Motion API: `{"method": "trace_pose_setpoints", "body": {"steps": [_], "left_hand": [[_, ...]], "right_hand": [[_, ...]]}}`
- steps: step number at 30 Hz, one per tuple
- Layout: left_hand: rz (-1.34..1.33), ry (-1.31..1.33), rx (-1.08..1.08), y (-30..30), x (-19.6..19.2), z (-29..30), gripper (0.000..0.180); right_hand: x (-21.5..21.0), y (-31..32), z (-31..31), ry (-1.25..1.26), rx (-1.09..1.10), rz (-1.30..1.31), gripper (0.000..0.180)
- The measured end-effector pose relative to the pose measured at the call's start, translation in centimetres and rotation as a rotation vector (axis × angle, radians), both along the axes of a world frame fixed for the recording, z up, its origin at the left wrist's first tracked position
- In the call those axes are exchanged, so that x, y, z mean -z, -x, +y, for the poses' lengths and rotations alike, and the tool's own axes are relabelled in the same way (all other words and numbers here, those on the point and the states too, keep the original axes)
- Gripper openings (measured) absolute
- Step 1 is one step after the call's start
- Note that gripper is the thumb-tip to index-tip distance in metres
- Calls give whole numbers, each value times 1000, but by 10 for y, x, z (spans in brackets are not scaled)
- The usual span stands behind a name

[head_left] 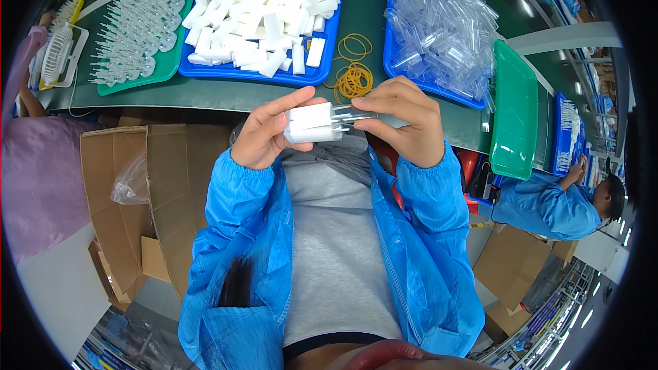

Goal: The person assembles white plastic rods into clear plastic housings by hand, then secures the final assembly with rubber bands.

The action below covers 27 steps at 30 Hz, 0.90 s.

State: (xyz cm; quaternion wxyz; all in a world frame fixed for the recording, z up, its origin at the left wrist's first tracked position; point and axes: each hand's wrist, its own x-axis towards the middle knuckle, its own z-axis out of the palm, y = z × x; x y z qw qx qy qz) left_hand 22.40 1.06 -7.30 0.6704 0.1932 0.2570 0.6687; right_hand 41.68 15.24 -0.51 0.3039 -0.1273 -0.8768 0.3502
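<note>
Green table [374, 10], pale floor [51, 294]

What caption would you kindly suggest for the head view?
Left hand holding white blocks, right hand on slim pieces at their end, near a heaped blue tray.

Bright light; edges fisheye-bent, corners black; glare on tabletop [370, 10].

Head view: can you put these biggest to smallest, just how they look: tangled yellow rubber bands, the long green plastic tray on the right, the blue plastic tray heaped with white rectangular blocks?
1. Blue plastic tray heaped with white rectangular blocks
2. Long green plastic tray
3. Tangled yellow rubber bands
</note>
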Motion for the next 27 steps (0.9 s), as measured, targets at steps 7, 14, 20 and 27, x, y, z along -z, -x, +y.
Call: {"method": "trace_pose_setpoints", "body": {"steps": [7, 14, 20, 27], "left_hand": [[-359, -281, 93, -12, 41, 2, 53], [-384, -309, 82, -14, 38, 6, 46], [-63, -133, 6, -4, 11, -1, 38], [441, 59, -168, -10, -11, 1, 24]], "right_hand": [[-3, 9, -11, -133, -60, 92, 31], [-3, 9, -17, -205, -21, 132, 31], [1, 4, -15, -172, 32, 67, 31], [5, 5, -14, -228, 52, 15, 28]]}}
